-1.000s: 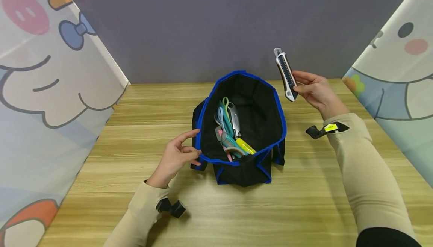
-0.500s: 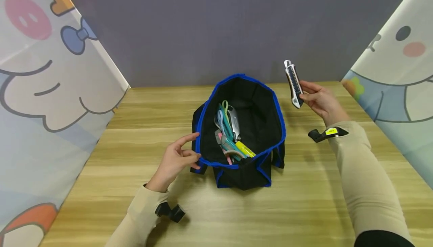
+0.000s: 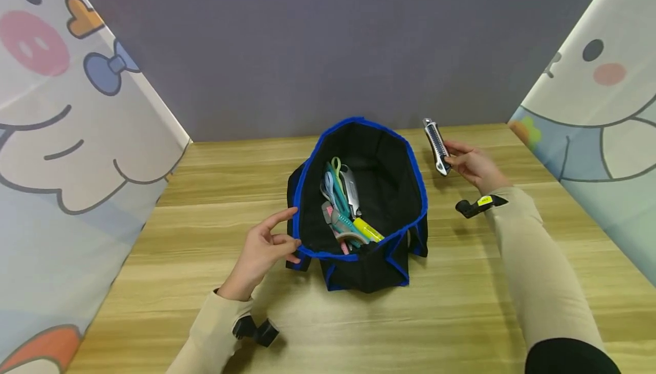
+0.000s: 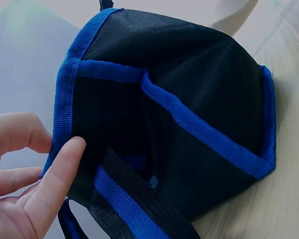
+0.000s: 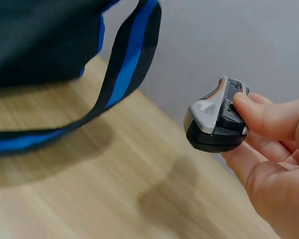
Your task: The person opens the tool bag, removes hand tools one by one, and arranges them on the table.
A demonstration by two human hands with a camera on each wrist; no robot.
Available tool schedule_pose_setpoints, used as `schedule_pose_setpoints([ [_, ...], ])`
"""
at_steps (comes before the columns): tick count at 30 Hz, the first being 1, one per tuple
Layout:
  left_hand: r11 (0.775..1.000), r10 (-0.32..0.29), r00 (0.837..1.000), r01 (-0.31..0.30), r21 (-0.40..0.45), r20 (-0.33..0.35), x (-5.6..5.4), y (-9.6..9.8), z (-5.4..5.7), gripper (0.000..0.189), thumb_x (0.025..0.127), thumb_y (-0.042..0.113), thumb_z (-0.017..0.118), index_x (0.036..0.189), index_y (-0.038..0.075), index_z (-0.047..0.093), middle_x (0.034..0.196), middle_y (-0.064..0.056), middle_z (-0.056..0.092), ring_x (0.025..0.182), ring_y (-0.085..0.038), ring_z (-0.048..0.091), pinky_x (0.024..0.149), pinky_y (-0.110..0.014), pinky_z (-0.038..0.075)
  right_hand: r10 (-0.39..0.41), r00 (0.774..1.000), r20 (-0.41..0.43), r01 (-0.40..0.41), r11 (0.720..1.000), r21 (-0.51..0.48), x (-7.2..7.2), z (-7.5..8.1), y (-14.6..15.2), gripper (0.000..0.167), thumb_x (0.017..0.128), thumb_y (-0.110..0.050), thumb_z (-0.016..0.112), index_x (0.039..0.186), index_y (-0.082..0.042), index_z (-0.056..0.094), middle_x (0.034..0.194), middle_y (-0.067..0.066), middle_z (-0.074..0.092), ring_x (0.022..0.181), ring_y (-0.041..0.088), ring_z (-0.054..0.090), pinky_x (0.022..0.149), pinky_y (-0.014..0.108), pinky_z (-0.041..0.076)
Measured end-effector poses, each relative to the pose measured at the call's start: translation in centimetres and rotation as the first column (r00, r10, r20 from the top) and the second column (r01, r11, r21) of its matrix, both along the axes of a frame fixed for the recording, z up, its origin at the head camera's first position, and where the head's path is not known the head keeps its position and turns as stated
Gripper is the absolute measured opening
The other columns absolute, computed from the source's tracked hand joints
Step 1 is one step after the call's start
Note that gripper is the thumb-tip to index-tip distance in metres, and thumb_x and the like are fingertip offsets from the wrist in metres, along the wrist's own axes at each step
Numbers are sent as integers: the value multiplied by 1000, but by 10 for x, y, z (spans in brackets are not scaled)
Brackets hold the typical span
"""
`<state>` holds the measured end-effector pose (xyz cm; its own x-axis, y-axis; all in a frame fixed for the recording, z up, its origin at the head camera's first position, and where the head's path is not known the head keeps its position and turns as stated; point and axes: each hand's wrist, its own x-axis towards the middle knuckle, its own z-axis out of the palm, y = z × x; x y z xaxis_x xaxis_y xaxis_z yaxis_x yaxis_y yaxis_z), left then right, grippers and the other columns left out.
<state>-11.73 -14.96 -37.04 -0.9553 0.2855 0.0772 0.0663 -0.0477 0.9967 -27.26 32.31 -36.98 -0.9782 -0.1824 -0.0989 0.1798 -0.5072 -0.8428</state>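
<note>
A black tool bag (image 3: 394, 192) with blue trim stands open on the table. My left hand (image 3: 263, 251) pinches its left rim between thumb and fingers; the left wrist view shows the thumb over the blue edging (image 4: 63, 107). To the right of the bag, my right hand (image 3: 476, 164) holds a silver-and-black utility knife (image 3: 437, 147) by its lower end, raised above the table. In the right wrist view the thumb lies on top of the utility knife (image 5: 217, 117). Inside the bag are scissors (image 3: 329, 183), a silver cutter (image 3: 351, 192) and a yellow highlighter-like item (image 3: 368, 229).
The wooden table (image 3: 410, 328) ends at a grey wall (image 3: 277, 49) behind the bag. Cartoon-printed panels stand at the left (image 3: 92, 152) and right (image 3: 610, 129). A black-and-blue strap (image 5: 127, 64) loops out from the bag's right side.
My right hand has lowered the utility knife toward the table, to the right of the bag. The left hand stays on the bag's rim.
</note>
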Motion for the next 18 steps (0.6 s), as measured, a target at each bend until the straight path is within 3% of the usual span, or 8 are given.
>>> schedule_pose_setpoints([
  [5, 1000, -7, 1000, 7, 1, -11, -1, 0, 0, 65, 82, -17, 61, 145, -9, 43, 98, -25, 69, 65, -15, 68, 57, -35, 62, -40, 998, 46, 32, 988, 149, -1, -7, 3, 49, 95, 21, 44, 96, -14, 79, 97, -3, 72, 82, 11, 64, 62, 19, 53],
  [9, 1000, -4, 1000, 5, 15, -28, -1, -1, -1, 65, 82, -18, 61, 144, -10, 44, 110, -24, 66, 68, -16, 69, 56, -35, 62, -57, 997, 57, 37, 955, 295, -5, -15, 1, 44, 96, 14, 52, 97, -21, 78, 95, -5, 70, 78, 9, 63, 62, 18, 53],
  [14, 1000, -3, 999, 3, 21, -36, 1, -4, -2, 65, 81, -19, 61, 143, -11, 43, 127, -28, 57, 67, -17, 69, 56, -35, 61, -70, 994, 88, 33, 931, 363, -13, -24, -5, 38, 94, 13, 56, 102, -19, 74, 91, -5, 69, 77, 7, 64, 66, 17, 55],
  [18, 999, -17, 999, 18, 27, -35, 0, -3, -2, 65, 82, -19, 61, 144, -11, 43, 122, -27, 60, 66, -16, 68, 56, -34, 61, -91, 988, 123, 37, 921, 388, -15, -27, -7, 41, 94, 13, 56, 125, -11, 67, 89, -5, 68, 75, 7, 64, 66, 19, 56],
])
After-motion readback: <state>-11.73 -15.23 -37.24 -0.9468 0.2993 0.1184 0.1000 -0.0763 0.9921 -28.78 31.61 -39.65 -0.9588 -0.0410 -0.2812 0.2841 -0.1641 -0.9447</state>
